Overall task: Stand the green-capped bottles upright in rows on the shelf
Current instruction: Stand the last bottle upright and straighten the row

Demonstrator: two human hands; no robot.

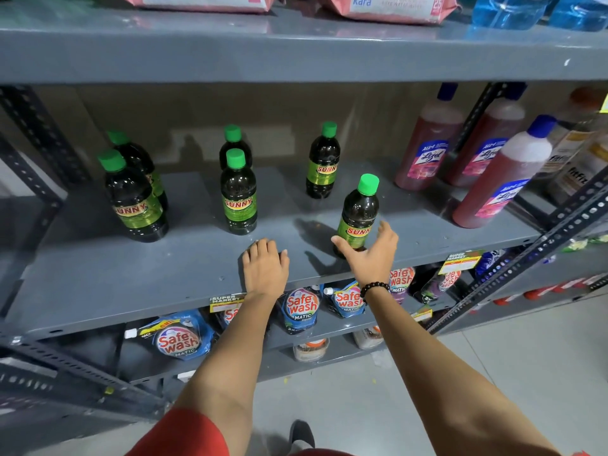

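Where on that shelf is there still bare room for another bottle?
The shelf is bare along its front left, before the two left bottles, and between the front right bottle and the red bottles, which crowd the right end. The left hand covers the front middle.

Green-capped bottles: six stood upright on the middle shelf.
Red blue-capped bottles: three leaned at the right.
Pink wipe packs: two lay on the top shelf.
Safe Wash pouches: at least five showed below.
Hands: two.
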